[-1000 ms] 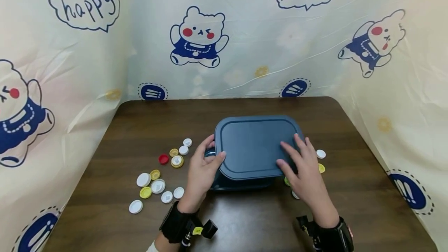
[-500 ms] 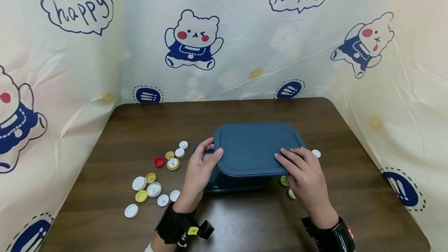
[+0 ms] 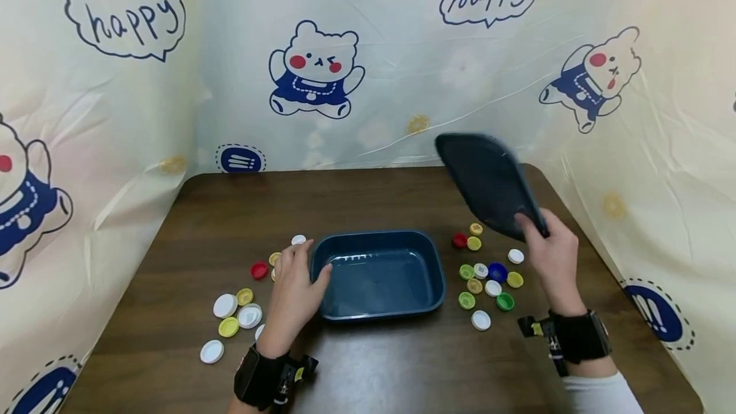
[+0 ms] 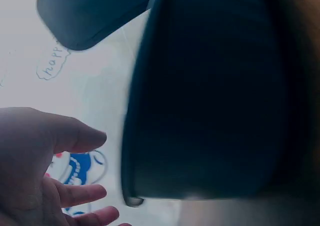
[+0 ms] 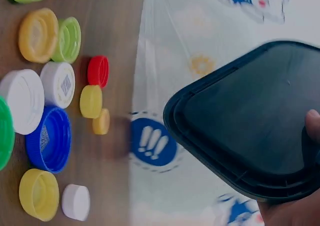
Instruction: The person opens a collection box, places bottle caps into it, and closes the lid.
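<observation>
Lid (image 3: pixel 489 184) of dark blue plastic was lifted above the far right part of the worktop (image 3: pixel 368 363), tilted, with the right hand (image 3: pixel 553 260) holding it at its near edge; this grip was closed around the lid. The open blue container (image 3: pixel 379 273) stood in the middle of the worktop. The left hand (image 3: pixel 293 292) rested against its left rim with relaxed fingers, holding nothing. Coloured bottle caps (image 3: pixel 485 271) lay just right of the container, and other caps (image 3: pixel 238 308) lay to its left.
</observation>
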### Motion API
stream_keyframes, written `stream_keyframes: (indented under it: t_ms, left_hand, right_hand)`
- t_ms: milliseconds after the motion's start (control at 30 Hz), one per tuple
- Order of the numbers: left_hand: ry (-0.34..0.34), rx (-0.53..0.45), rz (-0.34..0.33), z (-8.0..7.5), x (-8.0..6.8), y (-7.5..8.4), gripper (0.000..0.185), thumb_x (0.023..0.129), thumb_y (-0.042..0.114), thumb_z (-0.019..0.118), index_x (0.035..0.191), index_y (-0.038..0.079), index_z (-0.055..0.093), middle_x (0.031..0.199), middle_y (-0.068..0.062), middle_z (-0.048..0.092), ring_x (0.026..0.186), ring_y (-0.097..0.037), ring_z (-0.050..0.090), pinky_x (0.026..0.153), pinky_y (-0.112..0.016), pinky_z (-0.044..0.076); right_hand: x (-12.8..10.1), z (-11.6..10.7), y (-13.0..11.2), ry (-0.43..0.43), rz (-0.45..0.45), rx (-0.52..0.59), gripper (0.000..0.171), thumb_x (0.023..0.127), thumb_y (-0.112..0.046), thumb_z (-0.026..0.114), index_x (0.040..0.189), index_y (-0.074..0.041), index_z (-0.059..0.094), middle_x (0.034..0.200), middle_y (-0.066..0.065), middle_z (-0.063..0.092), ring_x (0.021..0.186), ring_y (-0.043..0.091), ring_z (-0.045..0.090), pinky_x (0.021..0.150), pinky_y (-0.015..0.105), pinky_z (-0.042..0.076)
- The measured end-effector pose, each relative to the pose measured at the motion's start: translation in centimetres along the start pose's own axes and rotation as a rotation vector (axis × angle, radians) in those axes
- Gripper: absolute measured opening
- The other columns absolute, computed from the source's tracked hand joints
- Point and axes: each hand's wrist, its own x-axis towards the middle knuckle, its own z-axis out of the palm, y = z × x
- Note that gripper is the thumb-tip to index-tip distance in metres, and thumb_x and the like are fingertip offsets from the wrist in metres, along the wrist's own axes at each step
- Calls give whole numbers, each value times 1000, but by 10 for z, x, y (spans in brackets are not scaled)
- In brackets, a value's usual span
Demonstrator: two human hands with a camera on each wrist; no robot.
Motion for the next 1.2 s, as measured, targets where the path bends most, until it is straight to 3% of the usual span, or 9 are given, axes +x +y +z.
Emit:
stream_keyframes:
  t_ms: [100, 200, 367, 567, 733, 833, 967, 1067, 1200]
  left_hand:
    - [-41, -1, -19, 5, 1, -5, 64, 97, 23, 66, 150, -3, 41, 148, -27, 39, 134, -43, 38, 106, -62, 39]
    - [-69, -7, -21, 11, 1, -9, 66, 98, 21, 64, 151, -7, 36, 150, -30, 38, 138, -45, 38, 110, -62, 35]
    - [-81, -6, -8, 17, -1, -15, 67, 99, 16, 62, 151, -10, 30, 150, -33, 38, 139, -46, 39, 112, -61, 34]
    - [-115, -36, -22, 22, -2, -16, 69, 100, 11, 56, 155, -9, 21, 155, -33, 33, 142, -47, 36, 112, -60, 33]
    - [-121, -62, -25, 25, -1, -17, 67, 101, 7, 53, 156, -9, 19, 154, -34, 34, 140, -47, 39, 110, -61, 35]
    - [-140, -67, -39, 26, -1, -18, 68, 101, 5, 52, 157, -7, 16, 156, -34, 32, 141, -46, 38, 111, -61, 35]
    - [-167, -63, -62, 27, 0, -18, 71, 101, 4, 52, 159, -5, 12, 158, -32, 30, 143, -45, 36, 111, -61, 34]
    - [-162, -60, -63, 28, 1, -18, 71, 100, 3, 52, 158, -6, 13, 157, -33, 31, 142, -46, 38, 110, -61, 36]
    - [-157, -50, -66, 27, 0, -18, 71, 99, 2, 51, 158, -5, 13, 157, -33, 31, 136, -44, 44, 106, -60, 41]
  right_hand:
    - [21, -1, 16, -72, 284, 65, 41, 96, -43, 67, 113, -6, 70, 95, 1, 65, 82, 2, 55, 74, 21, 41]
    - [40, 3, 32, -104, 493, 242, 52, 95, -47, 66, 130, -10, 65, 119, -2, 66, 100, 5, 60, 84, 21, 48]
    - [62, 21, 57, -60, 714, 582, 56, 94, -36, 70, 144, -14, 57, 137, 1, 62, 116, 11, 60, 88, 18, 49]
    - [79, 35, 72, -25, 960, 828, 61, 99, -27, 64, 155, -27, 42, 158, -1, 41, 130, 15, 50, 81, 22, 51]
    - [90, 45, 75, -24, 1061, 923, 67, 102, -20, 58, 161, -27, 26, 162, -2, 33, 134, 15, 48, 68, 24, 55]
    - [93, 52, 73, -34, 1097, 959, 71, 104, -18, 53, 163, -27, 14, 165, -3, 26, 143, 15, 40, 84, 26, 56]
    - [96, 60, 71, -27, 1130, 993, 74, 105, -15, 50, 163, -26, 6, 165, -3, 21, 145, 14, 35, 107, 30, 42]
    - [98, 65, 69, -43, 1132, 1033, 75, 105, -14, 48, 163, -26, 3, 166, -2, 19, 146, 13, 34, 112, 33, 36]
    - [100, 70, 66, -154, 1142, 1076, 72, 108, -21, 43, 163, -29, -2, 168, -5, 16, 149, 12, 28, 117, 34, 29]
